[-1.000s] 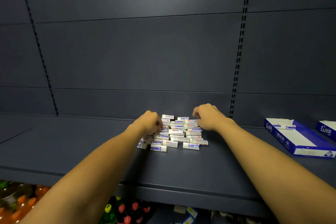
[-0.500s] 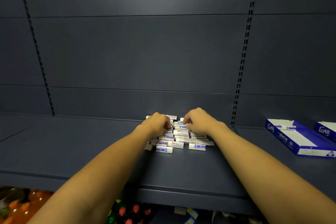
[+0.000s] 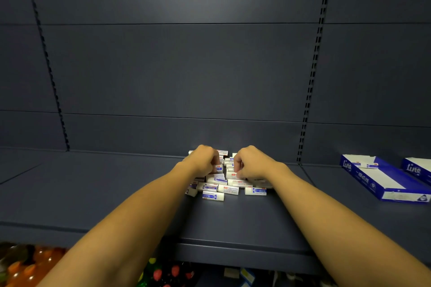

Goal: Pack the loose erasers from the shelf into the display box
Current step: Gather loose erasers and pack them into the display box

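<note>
White erasers [image 3: 227, 183] heaped on shelf [image 3: 116, 193], left hand [image 3: 203, 160] and right hand [image 3: 250, 163] fingers curled gripping them

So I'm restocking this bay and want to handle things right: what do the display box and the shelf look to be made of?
The display box looks like thin printed cardboard, blue outside and white inside, with folded flaps and a slight sheen. The shelf looks like painted sheet metal, matte dark blue-grey, judging by its thin folded front lip; the material is not certain.
</note>
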`<state>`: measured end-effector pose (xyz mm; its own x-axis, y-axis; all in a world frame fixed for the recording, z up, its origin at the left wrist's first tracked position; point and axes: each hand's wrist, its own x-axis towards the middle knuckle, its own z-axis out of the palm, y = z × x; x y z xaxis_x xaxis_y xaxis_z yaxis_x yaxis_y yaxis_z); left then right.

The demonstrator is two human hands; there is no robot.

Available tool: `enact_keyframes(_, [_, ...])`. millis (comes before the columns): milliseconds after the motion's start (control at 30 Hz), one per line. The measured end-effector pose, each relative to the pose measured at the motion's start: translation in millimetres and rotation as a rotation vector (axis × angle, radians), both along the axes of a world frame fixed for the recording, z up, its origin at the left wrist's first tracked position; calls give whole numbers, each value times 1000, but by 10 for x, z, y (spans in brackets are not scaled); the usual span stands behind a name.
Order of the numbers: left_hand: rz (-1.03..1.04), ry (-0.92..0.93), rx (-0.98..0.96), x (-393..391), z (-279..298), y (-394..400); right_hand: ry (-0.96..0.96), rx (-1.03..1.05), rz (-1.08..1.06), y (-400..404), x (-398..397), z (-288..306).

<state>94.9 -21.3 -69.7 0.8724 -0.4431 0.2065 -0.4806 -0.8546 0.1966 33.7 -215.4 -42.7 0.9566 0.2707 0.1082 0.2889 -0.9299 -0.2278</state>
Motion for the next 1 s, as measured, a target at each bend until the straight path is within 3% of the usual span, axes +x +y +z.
enact_keyframes(367, [-20,-51,-39,-35,171,133,78,-78,-9,71,-50,27])
enact_keyframes(700, [-78,-93,-83,-22,469,129,-76,-101,-78,-30,-145,415])
enact_keyframes(1000, [-202,-106,-76,-53,654,-232,-142,-74,-263,-326,-470,574])
